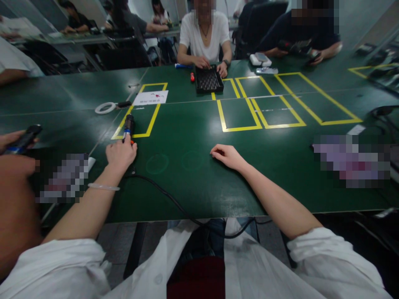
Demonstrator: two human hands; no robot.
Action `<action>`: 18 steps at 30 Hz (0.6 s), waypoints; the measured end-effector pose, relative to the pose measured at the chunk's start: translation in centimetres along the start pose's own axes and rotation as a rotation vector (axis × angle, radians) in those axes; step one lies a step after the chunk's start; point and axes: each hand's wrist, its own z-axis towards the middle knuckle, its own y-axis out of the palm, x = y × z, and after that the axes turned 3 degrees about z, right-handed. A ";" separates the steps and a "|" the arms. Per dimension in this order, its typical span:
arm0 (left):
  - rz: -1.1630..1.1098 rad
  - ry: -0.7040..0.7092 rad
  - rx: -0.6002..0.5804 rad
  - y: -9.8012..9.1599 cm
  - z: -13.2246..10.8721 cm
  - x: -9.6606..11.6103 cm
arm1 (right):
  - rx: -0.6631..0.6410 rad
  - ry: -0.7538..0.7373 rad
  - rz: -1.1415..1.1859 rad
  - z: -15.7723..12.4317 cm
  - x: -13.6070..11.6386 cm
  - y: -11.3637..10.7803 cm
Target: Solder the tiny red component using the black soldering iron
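Note:
My left hand rests on the green table with its fingers closed round a black cylindrical tool with a blue band. The index finger lies along the tool, and a small orange-red part shows beside the thumb. What kind of tool it is, I cannot make out. The tool's far end reaches into a yellow-taped rectangle. To the right, my right hand lies on the bare tabletop, fingers curled in with nothing visible in them. Between and below my hands runs a black cable, dropping over the table's front edge.
A labelled white sheet and a white coiled cable lie beyond my left hand. Across the table, a person in white handles a black tray. Blurred phone-like objects lie either side. At left, another person's hand holds a similar black tool.

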 end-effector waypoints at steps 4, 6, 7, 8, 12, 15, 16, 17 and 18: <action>0.026 -0.018 0.041 0.2 -0.1 0.2 | 0.000 0.004 0.013 0.0 0.1 0.0; 0.001 -0.036 0.033 0.2 0.1 0.1 | -0.004 0.005 0.020 0.0 0.2 0.1; -0.026 -0.048 0.019 0.2 0.2 0.0 | -0.008 0.005 0.022 0.1 0.2 0.1; -0.063 -0.066 -0.001 0.2 0.4 -0.2 | -0.011 0.005 0.023 0.1 0.2 0.1; -0.219 -0.198 -0.073 0.1 1.0 -0.8 | -0.005 0.008 0.015 0.1 0.2 0.1; -0.292 -0.191 0.088 -0.2 1.0 -0.2 | -0.006 0.011 0.011 0.1 0.0 0.1; -0.337 -0.161 0.165 -0.5 0.8 0.4 | -0.008 0.011 0.011 0.1 0.0 0.1; -0.412 -0.118 0.225 -0.9 0.6 1.2 | -0.011 0.011 0.009 0.1 0.0 0.1; -0.520 -0.059 0.250 -1.4 0.3 2.3 | -0.014 0.011 0.008 0.1 0.0 0.1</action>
